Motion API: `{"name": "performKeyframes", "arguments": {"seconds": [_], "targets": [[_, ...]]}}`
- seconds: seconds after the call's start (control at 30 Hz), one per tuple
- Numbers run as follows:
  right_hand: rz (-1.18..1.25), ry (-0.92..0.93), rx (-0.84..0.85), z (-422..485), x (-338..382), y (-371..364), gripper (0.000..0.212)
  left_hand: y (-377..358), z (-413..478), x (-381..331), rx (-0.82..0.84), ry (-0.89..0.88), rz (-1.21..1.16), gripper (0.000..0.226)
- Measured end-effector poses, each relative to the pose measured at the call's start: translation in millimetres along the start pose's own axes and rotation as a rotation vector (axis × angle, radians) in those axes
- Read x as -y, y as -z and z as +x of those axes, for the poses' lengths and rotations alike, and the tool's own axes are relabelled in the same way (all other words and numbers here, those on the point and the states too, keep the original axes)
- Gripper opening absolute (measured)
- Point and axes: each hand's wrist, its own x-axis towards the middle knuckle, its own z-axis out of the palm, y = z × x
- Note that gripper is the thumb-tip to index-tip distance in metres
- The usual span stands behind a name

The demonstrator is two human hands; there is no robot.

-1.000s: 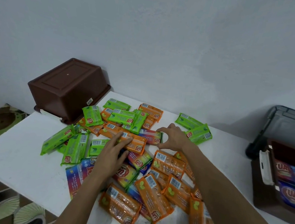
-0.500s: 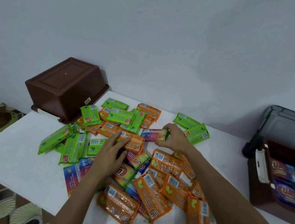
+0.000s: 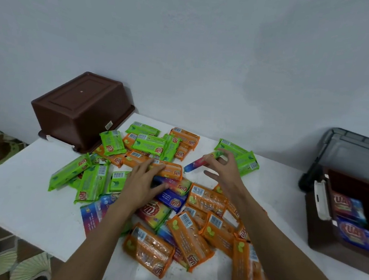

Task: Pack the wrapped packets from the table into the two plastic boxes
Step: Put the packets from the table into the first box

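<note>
Packets [image 3: 192, 238] heaped mid-table, right hand [image 3: 223, 172] pinching rainbow packet [image 3: 196, 164], left hand [image 3: 144, 181] flat atop them, bare tabletop [image 3: 18, 192] along left edge

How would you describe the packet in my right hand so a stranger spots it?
On the white table, look at the far right of the packet heap, beside two green packets. The right hand pinches the rainbow packet: the only one gripped, blue fading to red and green.

Green, orange and multicoloured packets [image 3: 190, 238] heaped mid-frame. One rainbow packet [image 3: 196, 165] raised, tilted, right of centre. Brown box [image 3: 81, 110] upturned upper left; second box [image 3: 334, 255] open at right edge, blue packets [image 3: 357, 236] inside.
</note>
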Motion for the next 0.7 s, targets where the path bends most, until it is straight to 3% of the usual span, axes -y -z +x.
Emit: {"name": "performKeyframes", "arguments": {"seconds": [0.1,0.17,0.3,0.4,0.5,0.7], "targets": [[0.097,-0.028,-0.026,-5,3,1,0.037,-4,7,-9,-0.044,0.046,-0.003,0.073],[0.112,-0.052,-0.021,-8,5,3,0.043,-4,7,-9,-0.135,0.062,0.009,0.07],[0.168,-0.079,-0.037,-14,5,6,0.037,-7,3,0,-0.298,-0.117,0.091,0.035],[0.196,-0.094,-0.052,-18,4,6,0.047,-1,1,5,-0.165,-0.231,0.109,0.023],[0.198,-0.103,-0.061,-23,3,5,0.051,4,2,6,0.014,-0.232,0.115,0.028],[0.19,-0.134,-0.063,-29,-3,5,0.049,3,-1,-2,0.074,-0.106,0.041,0.036]]}}
